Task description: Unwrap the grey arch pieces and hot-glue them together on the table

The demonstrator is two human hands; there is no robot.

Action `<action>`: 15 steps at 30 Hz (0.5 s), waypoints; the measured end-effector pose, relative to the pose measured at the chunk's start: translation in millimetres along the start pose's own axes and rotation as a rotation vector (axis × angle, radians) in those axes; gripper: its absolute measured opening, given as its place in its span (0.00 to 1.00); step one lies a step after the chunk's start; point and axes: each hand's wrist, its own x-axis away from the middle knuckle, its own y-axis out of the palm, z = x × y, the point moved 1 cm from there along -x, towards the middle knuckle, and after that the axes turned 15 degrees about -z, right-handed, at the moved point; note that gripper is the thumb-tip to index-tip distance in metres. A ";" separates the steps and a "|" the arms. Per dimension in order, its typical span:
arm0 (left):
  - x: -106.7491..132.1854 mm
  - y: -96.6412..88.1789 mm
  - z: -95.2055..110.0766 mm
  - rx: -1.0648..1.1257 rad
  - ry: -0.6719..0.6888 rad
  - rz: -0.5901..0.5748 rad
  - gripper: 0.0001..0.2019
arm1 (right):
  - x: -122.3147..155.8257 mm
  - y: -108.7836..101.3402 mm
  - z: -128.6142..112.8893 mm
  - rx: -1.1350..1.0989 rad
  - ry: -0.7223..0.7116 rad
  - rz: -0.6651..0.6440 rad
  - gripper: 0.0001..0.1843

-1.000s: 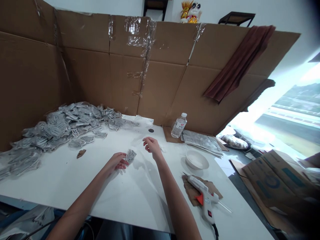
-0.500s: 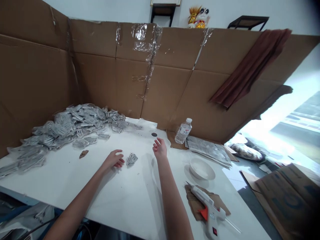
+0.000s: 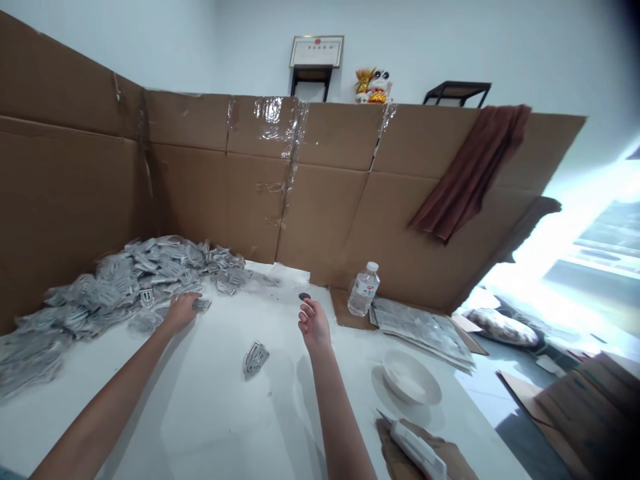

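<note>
A heap of several silver-grey shield-shaped badges [image 3: 125, 283] covers the left of the white table [image 3: 200, 427]. My left hand [image 3: 181, 311] lies at the heap's front edge, its fingertips beside a loose badge [image 3: 202, 305]. It seems to hold nothing. One silver badge with dark stripes [image 3: 256, 358] lies alone between my hands, touching neither. My right hand [image 3: 314, 327] hangs loosely curled above the table, empty, just short of a small dark round spot [image 3: 304, 296].
Near the back stand a plastic water bottle [image 3: 364, 289] and a stack of papers [image 3: 423, 340]. A white bowl [image 3: 411, 377] and a white glue gun [image 3: 417, 450] on brown cardboard sit front right. A taped cardboard wall [image 3: 320, 200] rises behind the table.
My left hand has moved left, away from the lone badge, to the heap's edge. My right hand has drawn slightly back. The view has tilted up, showing more wall.
</note>
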 end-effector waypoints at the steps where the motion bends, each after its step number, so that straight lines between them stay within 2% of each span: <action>1: -3.0 -0.6 -1.7 -0.011 0.009 -0.026 0.23 | 0.0 -0.4 -0.8 0.009 -0.002 -0.002 0.11; 4: -8.2 -3.6 -4.2 -0.010 0.023 -0.119 0.26 | -0.1 -0.8 -0.9 0.045 0.005 -0.010 0.11; 7: -7.9 -5.6 3.3 0.045 0.067 -0.239 0.27 | -0.2 1.4 2.1 0.106 0.024 -0.019 0.13; 12: 4.6 -5.1 43.6 0.203 0.214 -0.480 0.27 | 5.0 13.1 11.6 0.303 0.155 -0.099 0.13; 15: 21.7 -4.6 75.2 0.278 0.302 -0.553 0.30 | 10.8 23.9 22.5 0.465 0.285 -0.206 0.14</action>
